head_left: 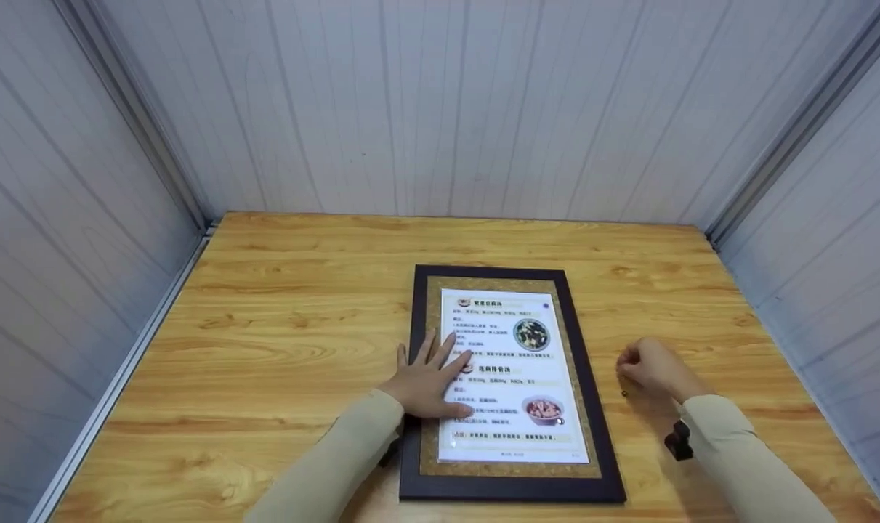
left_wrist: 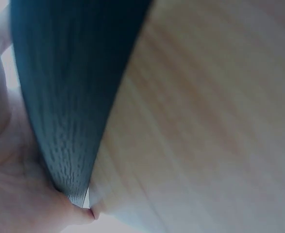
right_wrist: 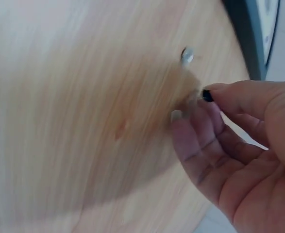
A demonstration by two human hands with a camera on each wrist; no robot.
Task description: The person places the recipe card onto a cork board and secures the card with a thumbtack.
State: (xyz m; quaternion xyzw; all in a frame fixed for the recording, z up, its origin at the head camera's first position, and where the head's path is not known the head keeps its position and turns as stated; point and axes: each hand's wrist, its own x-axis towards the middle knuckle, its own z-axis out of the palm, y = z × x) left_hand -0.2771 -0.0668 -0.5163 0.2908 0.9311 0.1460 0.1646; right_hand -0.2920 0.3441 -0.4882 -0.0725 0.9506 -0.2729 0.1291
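A dark-framed cork board lies flat on the table, with a printed recipe sheet on its cork. My left hand rests on the left side of the board, fingers spread over the frame and sheet. To the right of the board, my right hand is low over the table. Thumb and fingers there pinch a small black pushpin, mostly hidden by the fingertips. Near them on the wood lies another small shiny pin. A blue spot marks the sheet's upper right corner.
The wood-grain table reaches back to a pale panelled wall. Side walls close it in on the left and right. A dark wrist device shows under the right sleeve.
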